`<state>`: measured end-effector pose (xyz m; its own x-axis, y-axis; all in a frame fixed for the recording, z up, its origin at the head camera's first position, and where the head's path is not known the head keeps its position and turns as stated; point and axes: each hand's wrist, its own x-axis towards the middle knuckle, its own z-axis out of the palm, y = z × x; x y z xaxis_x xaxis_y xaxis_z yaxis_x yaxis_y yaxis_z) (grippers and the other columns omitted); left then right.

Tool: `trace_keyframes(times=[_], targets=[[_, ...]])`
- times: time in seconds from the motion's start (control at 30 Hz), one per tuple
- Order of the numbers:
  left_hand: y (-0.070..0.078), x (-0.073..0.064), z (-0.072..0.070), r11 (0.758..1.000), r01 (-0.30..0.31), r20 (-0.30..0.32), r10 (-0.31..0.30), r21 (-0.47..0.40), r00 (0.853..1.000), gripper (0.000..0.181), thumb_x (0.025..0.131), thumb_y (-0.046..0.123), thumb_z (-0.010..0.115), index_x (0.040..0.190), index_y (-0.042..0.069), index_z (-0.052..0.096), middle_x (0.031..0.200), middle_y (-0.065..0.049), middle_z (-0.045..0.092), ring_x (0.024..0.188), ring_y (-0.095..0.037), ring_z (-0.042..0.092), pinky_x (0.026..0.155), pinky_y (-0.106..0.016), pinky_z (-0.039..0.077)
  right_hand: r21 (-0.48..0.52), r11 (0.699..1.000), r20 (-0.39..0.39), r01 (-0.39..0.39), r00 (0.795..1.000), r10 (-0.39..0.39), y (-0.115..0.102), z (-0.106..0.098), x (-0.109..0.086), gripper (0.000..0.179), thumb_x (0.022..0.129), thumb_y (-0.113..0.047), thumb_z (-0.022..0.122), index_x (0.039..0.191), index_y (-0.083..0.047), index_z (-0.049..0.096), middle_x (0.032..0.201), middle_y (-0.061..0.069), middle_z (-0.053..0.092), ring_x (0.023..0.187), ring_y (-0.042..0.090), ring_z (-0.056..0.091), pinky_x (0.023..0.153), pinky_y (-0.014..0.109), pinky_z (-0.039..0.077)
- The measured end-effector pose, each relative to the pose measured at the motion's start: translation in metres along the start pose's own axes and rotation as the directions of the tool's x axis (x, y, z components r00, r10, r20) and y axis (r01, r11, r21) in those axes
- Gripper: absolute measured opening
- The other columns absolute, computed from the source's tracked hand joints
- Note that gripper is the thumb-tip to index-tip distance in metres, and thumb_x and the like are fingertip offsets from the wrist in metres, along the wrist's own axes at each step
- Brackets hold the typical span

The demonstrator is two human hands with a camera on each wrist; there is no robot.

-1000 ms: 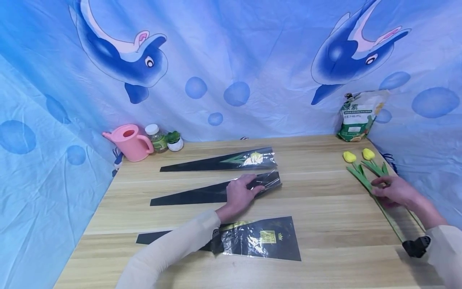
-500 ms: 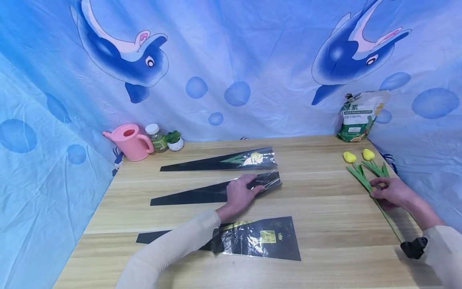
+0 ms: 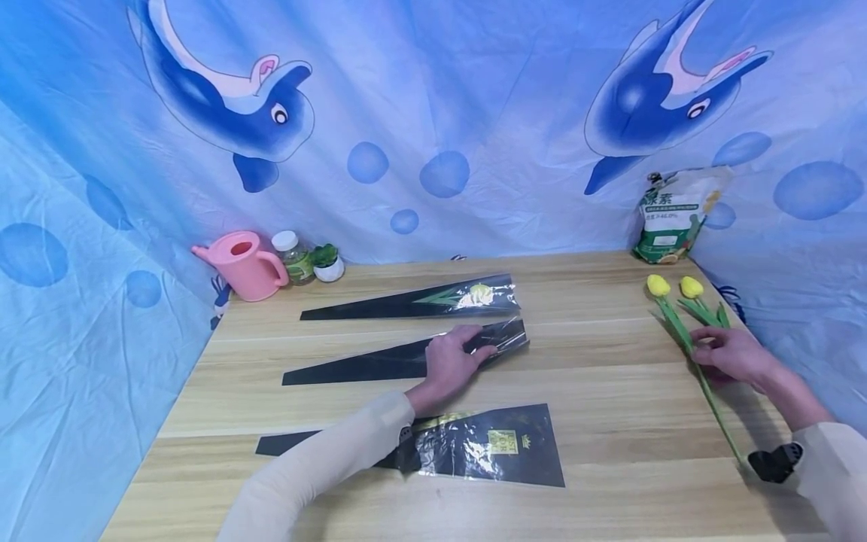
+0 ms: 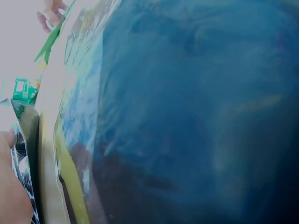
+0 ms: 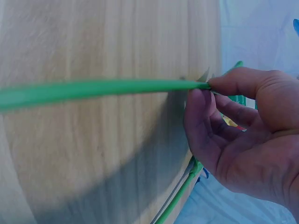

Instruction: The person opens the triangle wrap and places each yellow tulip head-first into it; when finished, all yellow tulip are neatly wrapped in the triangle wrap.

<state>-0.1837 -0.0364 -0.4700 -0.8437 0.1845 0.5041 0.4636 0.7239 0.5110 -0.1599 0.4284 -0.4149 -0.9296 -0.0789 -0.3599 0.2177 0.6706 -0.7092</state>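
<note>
My right hand (image 3: pixel 734 355) pinches the green stem of a yellow artificial tulip (image 3: pixel 658 285) between thumb and fingers, at the table's right side. In the right wrist view that stem (image 5: pixel 117 88) runs left from the fingertips, above the wood. A second yellow tulip (image 3: pixel 692 287) lies beside it, its stem partly behind the hand. My left hand (image 3: pixel 450 365) grips the middle black flower sleeve (image 3: pixel 359 366) near its wide clear end, thumb and fingers spread across it. In the left wrist view, the thumb (image 4: pixel 11 177) touches the sleeve, whose mouth stands slightly raised.
Behind lies a sleeve (image 3: pixel 379 305) with a yellow tulip inside. A flat printed sleeve (image 3: pixel 474 452) lies in front, partly under the left forearm. A pink watering can (image 3: pixel 247 271), jar (image 3: pixel 296 263) and potted plant (image 3: pixel 328 265) stand back left; a fertilizer bag (image 3: pixel 673 218) stands back right.
The right hand has taken hold of one tulip's stem and shifted it slightly, its head moving up and right, its lower stem leftward. The left hand has not moved.
</note>
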Motion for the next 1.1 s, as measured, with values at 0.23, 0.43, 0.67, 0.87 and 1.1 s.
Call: trace_keyframes(times=[0.23,0.43,0.67,0.87,1.1], targets=[[0.001,0.001,0.0,1.0,0.017,0.015,-0.017,-0.002,1.0,0.041,0.077,0.04,0.086,0.11,0.018,0.077,0.108,0.0,0.075,0.092,-0.019,0.073,0.076,-0.035,0.056,0.104,0.993,-0.005,0.059,0.998,-0.059,-0.009,0.005,-0.001,0.055,0.1,-0.006,0.056,0.139,0.021,0.028,0.104,0.017,0.061,0.08,0.008,0.062,0.066,0.04,0.06],[0.004,0.001,-0.001,0.999,0.032,0.031,-0.032,-0.008,0.999,0.041,0.077,0.04,0.086,0.111,0.018,0.077,0.109,-0.002,0.075,0.092,-0.021,0.073,0.078,-0.035,0.056,0.162,0.98,-0.031,0.112,0.994,-0.108,-0.015,0.009,0.001,0.058,0.104,-0.005,0.05,0.145,0.022,0.02,0.12,0.03,0.056,0.086,-0.004,0.059,0.071,0.039,0.06],[0.006,0.001,-0.001,0.999,0.044,0.034,-0.044,-0.007,0.998,0.041,0.077,0.039,0.086,0.111,0.018,0.077,0.107,-0.002,0.075,0.091,-0.021,0.073,0.078,-0.036,0.056,0.256,0.957,-0.057,0.133,0.991,-0.122,-0.021,0.016,0.002,0.065,0.105,-0.009,0.049,0.15,0.018,0.01,0.123,0.027,0.054,0.089,-0.005,0.059,0.077,0.039,0.06],[0.006,0.001,-0.001,0.999,0.05,0.044,-0.05,-0.014,0.998,0.042,0.077,0.039,0.086,0.112,0.018,0.076,0.107,-0.003,0.075,0.091,-0.021,0.073,0.078,-0.036,0.055,0.414,0.892,-0.095,0.18,0.983,-0.155,-0.031,0.025,0.007,0.062,0.105,-0.012,0.052,0.155,0.006,0.019,0.114,0.013,0.055,0.087,0.006,0.064,0.077,0.033,0.059],[0.006,0.001,0.001,0.998,0.056,0.042,-0.056,-0.017,0.998,0.045,0.077,0.041,0.085,0.114,0.017,0.076,0.111,-0.002,0.074,0.096,-0.021,0.072,0.081,-0.035,0.056,0.725,0.629,-0.224,0.28,0.96,-0.17,-0.052,0.038,0.013,0.038,0.1,-0.002,0.059,0.133,-0.013,0.043,0.094,-0.003,0.065,0.084,0.009,0.064,0.072,0.029,0.06]])
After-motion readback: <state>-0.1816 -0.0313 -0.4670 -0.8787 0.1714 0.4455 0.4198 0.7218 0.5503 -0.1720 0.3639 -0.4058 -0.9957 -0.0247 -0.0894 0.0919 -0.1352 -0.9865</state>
